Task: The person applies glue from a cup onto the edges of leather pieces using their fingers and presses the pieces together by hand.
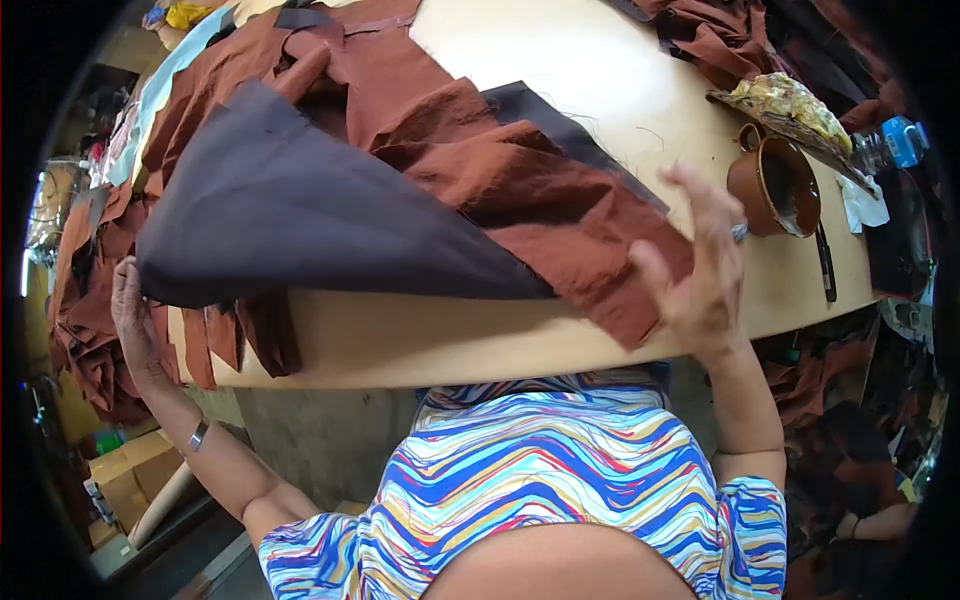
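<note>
A large dark grey cloth piece (290, 200) spreads over rust-brown fabric (540, 190) on the pale table (400, 345). At its lower left corner, my left hand (132, 310) has its fingers closed on the cloth's edge. My right hand (700, 265) is raised with fingers apart above the right end of the brown fabric, holding nothing. A second dark piece (550, 125) shows from behind the brown cloth.
At the right stand a brown cup (775, 190), a black pen-like object (826, 262) and a crumpled patterned item (790, 110). A plastic bottle (900, 142) lies beyond. Another person's hand (862, 525) shows at lower right. Brown cloth hangs over the left table edge.
</note>
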Demonstrator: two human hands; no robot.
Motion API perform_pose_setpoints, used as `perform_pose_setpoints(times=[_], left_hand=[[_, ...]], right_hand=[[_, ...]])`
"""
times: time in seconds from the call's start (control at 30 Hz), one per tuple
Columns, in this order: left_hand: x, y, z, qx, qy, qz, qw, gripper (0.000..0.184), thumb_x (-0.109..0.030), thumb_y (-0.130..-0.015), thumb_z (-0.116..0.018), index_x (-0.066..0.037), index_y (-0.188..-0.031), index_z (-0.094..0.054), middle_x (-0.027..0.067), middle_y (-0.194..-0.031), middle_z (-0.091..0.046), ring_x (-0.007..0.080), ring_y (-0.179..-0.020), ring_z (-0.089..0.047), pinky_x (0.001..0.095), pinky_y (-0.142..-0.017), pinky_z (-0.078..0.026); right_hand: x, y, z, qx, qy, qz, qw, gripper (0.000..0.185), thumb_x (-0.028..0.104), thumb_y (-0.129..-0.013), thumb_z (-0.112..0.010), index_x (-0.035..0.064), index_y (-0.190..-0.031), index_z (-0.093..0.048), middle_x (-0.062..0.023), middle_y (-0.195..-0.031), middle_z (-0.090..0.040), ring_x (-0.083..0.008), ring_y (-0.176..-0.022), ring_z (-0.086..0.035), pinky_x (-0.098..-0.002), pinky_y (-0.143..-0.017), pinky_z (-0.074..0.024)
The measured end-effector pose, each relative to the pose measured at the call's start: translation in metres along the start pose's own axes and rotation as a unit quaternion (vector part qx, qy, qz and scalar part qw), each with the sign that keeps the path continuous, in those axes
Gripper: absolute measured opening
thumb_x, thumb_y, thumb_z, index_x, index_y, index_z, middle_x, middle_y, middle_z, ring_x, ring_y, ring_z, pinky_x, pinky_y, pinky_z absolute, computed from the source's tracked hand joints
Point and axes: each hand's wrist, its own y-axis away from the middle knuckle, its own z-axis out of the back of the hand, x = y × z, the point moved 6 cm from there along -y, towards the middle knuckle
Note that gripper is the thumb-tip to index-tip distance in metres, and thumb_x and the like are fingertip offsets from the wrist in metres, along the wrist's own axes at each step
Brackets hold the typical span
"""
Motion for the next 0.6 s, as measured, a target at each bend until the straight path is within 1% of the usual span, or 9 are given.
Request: perform_pose_setpoints(times=[0.03,0.1,0.17,0.23,0.3,0.37,0.43,0.53,0.6], left_hand=[[-0.014,0.002,-0.009,-0.043,-0.07,-0.036,0.996,0.017,-0.016,-0.094,-0.054,-0.004,-0.106,-0.058,0.0002,-0.099,-0.058,0.0081,-0.092,-0.055,0.0231,-0.083,-0.042],[-0.047,0.005,-0.046,-0.127,-0.208,-0.108,0.964,0.017,-0.016,-0.094,-0.054,-0.003,-0.105,-0.06,0.0016,-0.1,-0.058,0.0097,-0.093,-0.056,0.0241,-0.084,-0.042],[-0.09,0.022,-0.123,-0.1,-0.308,-0.277,0.905,0.018,-0.015,-0.091,-0.059,-0.003,-0.104,-0.062,0.0052,-0.101,-0.061,0.0126,-0.095,-0.057,0.0278,-0.082,-0.044],[-0.117,0.04,-0.201,-0.024,-0.332,-0.372,0.866,0.02,-0.013,-0.085,-0.065,-0.004,-0.102,-0.062,0.0085,-0.102,-0.063,0.0184,-0.093,-0.061,0.0329,-0.079,-0.046],[-0.113,0.062,-0.277,0.198,-0.405,-0.378,0.808,0.027,-0.006,-0.075,-0.07,-0.003,-0.101,-0.061,0.0097,-0.103,-0.063,0.021,-0.098,-0.061,0.0325,-0.086,-0.046],[-0.098,0.078,-0.322,0.268,-0.384,-0.4,0.788,0.029,-0.009,-0.068,-0.075,-0.006,-0.093,-0.061,0.0084,-0.093,-0.062,0.0244,-0.089,-0.062,0.0346,-0.078,-0.047],[-0.083,0.097,-0.35,0.351,-0.37,-0.406,0.758,0.025,-0.016,-0.068,-0.075,-0.009,-0.087,-0.059,0.0049,-0.087,-0.059,0.023,-0.083,-0.06,0.0348,-0.075,-0.046],[-0.063,0.12,-0.361,0.368,-0.377,-0.428,0.734,0.025,-0.025,-0.074,-0.07,-0.01,-0.089,-0.057,0.0037,-0.081,-0.054,0.0214,-0.076,-0.057,0.0334,-0.074,-0.043],[-0.046,0.127,-0.349,0.418,-0.422,-0.307,0.743,0.022,-0.023,-0.077,-0.068,-0.009,-0.082,-0.052,0.0052,-0.083,-0.053,0.0253,-0.073,-0.055,0.0362,-0.068,-0.044]], right_hand=[[0.012,0.005,0.001,0.021,-0.046,0.018,0.999,0.073,0.013,-0.072,-0.069,0.0073,-0.138,-0.039,-0.0126,-0.116,-0.056,-0.0306,-0.103,-0.052,-0.0439,-0.092,-0.0376],[0.032,0.012,-0.008,0.105,-0.023,0.026,0.994,0.073,0.016,-0.069,-0.071,0.0066,-0.136,-0.042,-0.0137,-0.115,-0.056,-0.031,-0.103,-0.053,-0.044,-0.094,-0.0384],[0.042,0.015,-0.017,0.138,0.011,0.04,0.99,0.071,0.017,-0.069,-0.07,0.0064,-0.134,-0.045,-0.0149,-0.113,-0.057,-0.031,-0.101,-0.055,-0.0437,-0.093,-0.0405],[0.045,0.021,-0.026,0.118,0.056,0.064,0.989,0.067,0.016,-0.07,-0.068,0.0065,-0.133,-0.047,-0.0162,-0.11,-0.059,-0.0304,-0.098,-0.057,-0.0432,-0.091,-0.0438],[0.045,0.019,-0.027,0.085,0.074,0.097,0.989,0.062,0.006,-0.073,-0.061,0.0039,-0.134,-0.046,-0.0174,-0.103,-0.061,-0.0294,-0.091,-0.061,-0.0425,-0.083,-0.0487],[0.041,0.013,-0.023,0.076,0.072,0.099,0.99,0.061,0.001,-0.074,-0.057,0.0025,-0.134,-0.045,-0.0181,-0.1,-0.062,-0.029,-0.089,-0.062,-0.0424,-0.082,-0.0496],[0.039,-0.001,-0.004,0.01,0.097,0.119,0.988,0.061,-0.002,-0.075,-0.057,0.0011,-0.134,-0.045,-0.0136,-0.1,-0.063,-0.027,-0.088,-0.063,-0.044,-0.085,-0.0477],[0.033,-0.018,0.019,-0.045,0.144,0.134,0.979,0.064,-0.006,-0.072,-0.054,0.0013,-0.135,-0.044,-0.0121,-0.104,-0.063,-0.026,-0.09,-0.063,-0.0448,-0.091,-0.0442],[0.031,-0.029,0.03,-0.052,0.157,0.128,0.978,0.068,-0.016,-0.068,-0.047,0.0003,-0.134,-0.045,-0.0143,-0.11,-0.063,-0.0274,-0.094,-0.063,-0.0444,-0.098,-0.0407]])
